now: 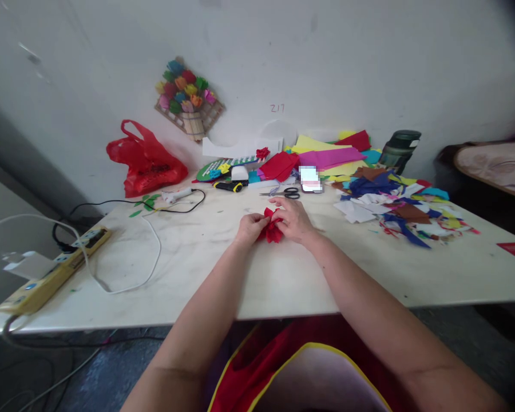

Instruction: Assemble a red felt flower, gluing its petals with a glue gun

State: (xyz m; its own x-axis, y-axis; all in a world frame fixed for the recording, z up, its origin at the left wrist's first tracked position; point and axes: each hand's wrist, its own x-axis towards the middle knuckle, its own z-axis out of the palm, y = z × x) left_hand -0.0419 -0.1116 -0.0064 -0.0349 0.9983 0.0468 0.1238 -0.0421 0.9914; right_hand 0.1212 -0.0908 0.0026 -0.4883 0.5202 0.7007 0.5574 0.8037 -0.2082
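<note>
A red paper flower (273,232) with pointed petals is held between my two hands, just above the white tabletop (197,274). My left hand (251,227) pinches its left edge between thumb and fingertips. From the right, my right hand (295,220) grips the petals with thumb and forefinger, its other fingers bent over them. Part of the flower is hidden behind the fingers. Just beyond the hands lie black-handled scissors (288,193). A phone (310,179) with a lit screen rests right of them.
Coloured paper scraps (395,200) spread over the right side, before a dark bottle (399,150). Paper sheets (330,157), a yellow-black cutter (228,186), a glue gun (178,195) and a red bag (148,166) line the back. A power strip (58,274) with cables sits left.
</note>
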